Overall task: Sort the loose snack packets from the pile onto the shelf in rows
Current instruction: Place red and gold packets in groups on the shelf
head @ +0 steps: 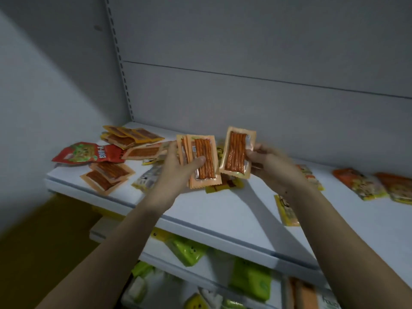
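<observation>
While left hand (178, 166) grips perhaps three orange packets (201, 161), right hand (265, 160) pinches another (237, 152).

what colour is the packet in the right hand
Pale orange packet with reddish-brown sticks showing through, clearest in the head view.

A grey back panel (256, 52) rises behind, with a slotted upright rail (120, 61) at its left edge. Lower tiers hold green packets (249, 279) (some show small smiling faces). At bottom left lies a yellowish floor (44, 241), apparently, though blurred.
</observation>
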The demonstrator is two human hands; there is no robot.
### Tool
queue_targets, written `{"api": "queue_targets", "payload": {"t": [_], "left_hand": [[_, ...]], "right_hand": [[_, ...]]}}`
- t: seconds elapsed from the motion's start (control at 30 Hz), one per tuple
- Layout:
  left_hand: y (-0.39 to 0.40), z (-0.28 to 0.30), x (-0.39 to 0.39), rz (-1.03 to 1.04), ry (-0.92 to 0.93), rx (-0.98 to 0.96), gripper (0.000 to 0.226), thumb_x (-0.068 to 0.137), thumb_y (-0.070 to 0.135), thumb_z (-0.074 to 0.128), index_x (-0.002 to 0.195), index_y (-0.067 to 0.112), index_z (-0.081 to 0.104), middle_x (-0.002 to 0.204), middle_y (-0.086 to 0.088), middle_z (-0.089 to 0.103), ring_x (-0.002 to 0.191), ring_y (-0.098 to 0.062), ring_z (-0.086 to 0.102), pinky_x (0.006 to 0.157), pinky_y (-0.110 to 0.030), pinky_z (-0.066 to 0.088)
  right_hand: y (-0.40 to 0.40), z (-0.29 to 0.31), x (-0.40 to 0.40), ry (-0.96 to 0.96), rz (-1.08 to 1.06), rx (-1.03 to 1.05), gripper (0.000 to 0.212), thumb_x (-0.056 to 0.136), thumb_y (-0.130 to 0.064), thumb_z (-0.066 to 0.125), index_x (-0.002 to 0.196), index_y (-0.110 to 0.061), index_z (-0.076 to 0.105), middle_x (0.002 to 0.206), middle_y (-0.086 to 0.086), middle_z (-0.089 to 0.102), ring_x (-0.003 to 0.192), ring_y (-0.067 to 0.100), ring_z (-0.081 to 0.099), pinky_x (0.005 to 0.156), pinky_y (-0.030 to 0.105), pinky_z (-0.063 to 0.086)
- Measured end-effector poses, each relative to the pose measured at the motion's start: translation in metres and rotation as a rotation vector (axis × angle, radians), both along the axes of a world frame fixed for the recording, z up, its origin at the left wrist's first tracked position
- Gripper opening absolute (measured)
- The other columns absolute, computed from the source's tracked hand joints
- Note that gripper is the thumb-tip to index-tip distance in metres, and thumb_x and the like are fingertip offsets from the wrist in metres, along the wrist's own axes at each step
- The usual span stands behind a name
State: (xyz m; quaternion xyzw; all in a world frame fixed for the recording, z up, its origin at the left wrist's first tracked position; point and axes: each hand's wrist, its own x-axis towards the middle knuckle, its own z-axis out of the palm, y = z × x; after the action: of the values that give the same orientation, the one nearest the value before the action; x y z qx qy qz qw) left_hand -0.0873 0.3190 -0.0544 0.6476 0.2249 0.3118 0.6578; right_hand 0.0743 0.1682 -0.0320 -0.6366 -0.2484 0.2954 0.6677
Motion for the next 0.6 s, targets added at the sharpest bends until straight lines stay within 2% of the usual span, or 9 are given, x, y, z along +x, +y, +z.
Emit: {"api": "queue_targets", "payload": {"t": [0.07, 0.17, 0.23, 0.3, 0.37, 0.4, 0.47, 0.53, 0.6], "left_hand": [[-0.021, -0.002, 0.018, -0.102, -0.015, -0.051, 0.039, 0.093, 0.009, 0.067, 0.123, 0.027, 0.049, 0.111, 0.005, 0.071, 0.095, -0.005, 0.072, 0.072, -0.023, 0.060], [-0.062, 0.001, 0.040, -0.249, -0.027, -0.134, 0.040, 0.097, 0.012, 0.061, 0.131, 0.026, 0.044, 0.122, 0.000, 0.066, 0.100, -0.011, 0.072, 0.069, -0.033, 0.061], [-0.093, 0.006, 0.051, -0.338, -0.046, -0.180, 0.041, 0.099, 0.014, 0.058, 0.135, 0.025, 0.043, 0.124, 0.000, 0.065, 0.100, -0.012, 0.072, 0.063, -0.037, 0.062], [-0.127, 0.007, 0.061, -0.432, -0.054, -0.196, 0.040, 0.098, 0.016, 0.059, 0.134, 0.024, 0.043, 0.127, -0.003, 0.065, 0.108, -0.018, 0.070, 0.072, -0.045, 0.063], [-0.164, 0.005, 0.071, -0.505, -0.047, -0.171, 0.043, 0.097, 0.012, 0.063, 0.133, 0.025, 0.043, 0.129, -0.005, 0.065, 0.115, -0.022, 0.067, 0.084, -0.050, 0.061], [-0.185, 0.003, 0.077, -0.532, -0.041, -0.152, 0.046, 0.095, 0.009, 0.065, 0.132, 0.026, 0.043, 0.129, -0.005, 0.065, 0.115, -0.022, 0.067, 0.086, -0.049, 0.060], [-0.230, 0.001, 0.086, -0.569, -0.039, -0.135, 0.053, 0.092, 0.005, 0.067, 0.133, 0.027, 0.042, 0.127, -0.005, 0.066, 0.110, -0.022, 0.070, 0.079, -0.042, 0.062], [-0.283, -0.001, 0.095, -0.585, -0.057, -0.134, 0.057, 0.090, 0.002, 0.069, 0.135, 0.025, 0.041, 0.125, -0.005, 0.067, 0.106, -0.019, 0.071, 0.073, -0.034, 0.061], [-0.339, -0.002, 0.104, -0.583, -0.066, -0.140, 0.056, 0.089, 0.002, 0.071, 0.131, 0.024, 0.043, 0.121, -0.003, 0.069, 0.106, -0.018, 0.071, 0.074, -0.035, 0.061]], "right_hand": [[-0.026, 0.002, -0.008, -0.034, 0.003, -0.048, 0.016, 0.099, 0.001, 0.049, 0.108, 0.001, 0.062, 0.093, 0.012, 0.070, 0.084, 0.022, 0.070, 0.078, 0.034, 0.060], [-0.065, 0.004, -0.015, -0.140, -0.096, -0.123, 0.011, 0.098, 0.000, 0.053, 0.103, 0.004, 0.062, 0.086, 0.012, 0.071, 0.077, 0.021, 0.071, 0.071, 0.033, 0.060], [-0.095, 0.004, -0.015, -0.175, -0.176, -0.147, 0.010, 0.098, -0.003, 0.056, 0.099, 0.003, 0.064, 0.088, 0.018, 0.071, 0.079, 0.026, 0.071, 0.074, 0.040, 0.061], [-0.129, 0.003, -0.014, -0.208, -0.253, -0.158, 0.010, 0.097, -0.004, 0.058, 0.097, 0.001, 0.066, 0.093, 0.023, 0.070, 0.081, 0.030, 0.071, 0.078, 0.046, 0.060], [-0.168, 0.003, -0.012, -0.222, -0.325, -0.153, 0.008, 0.096, -0.006, 0.059, 0.091, -0.003, 0.064, 0.087, 0.021, 0.066, 0.075, 0.028, 0.069, 0.072, 0.044, 0.059], [-0.190, 0.003, -0.012, -0.230, -0.356, -0.152, 0.009, 0.097, -0.007, 0.059, 0.090, -0.004, 0.063, 0.086, 0.018, 0.064, 0.071, 0.024, 0.068, 0.067, 0.040, 0.060], [-0.238, 0.002, -0.012, -0.244, -0.426, -0.166, 0.012, 0.098, -0.012, 0.057, 0.096, -0.003, 0.064, 0.090, 0.015, 0.066, 0.073, 0.022, 0.070, 0.062, 0.032, 0.059], [-0.291, -0.002, -0.015, -0.260, -0.489, -0.168, 0.018, 0.098, -0.022, 0.058, 0.101, -0.005, 0.065, 0.096, 0.012, 0.068, 0.080, 0.022, 0.072, 0.067, 0.034, 0.062], [-0.346, -0.006, -0.018, -0.268, -0.514, -0.174, 0.017, 0.095, -0.027, 0.064, 0.102, -0.012, 0.067, 0.097, 0.008, 0.070, 0.086, 0.022, 0.072, 0.077, 0.041, 0.061]]}}
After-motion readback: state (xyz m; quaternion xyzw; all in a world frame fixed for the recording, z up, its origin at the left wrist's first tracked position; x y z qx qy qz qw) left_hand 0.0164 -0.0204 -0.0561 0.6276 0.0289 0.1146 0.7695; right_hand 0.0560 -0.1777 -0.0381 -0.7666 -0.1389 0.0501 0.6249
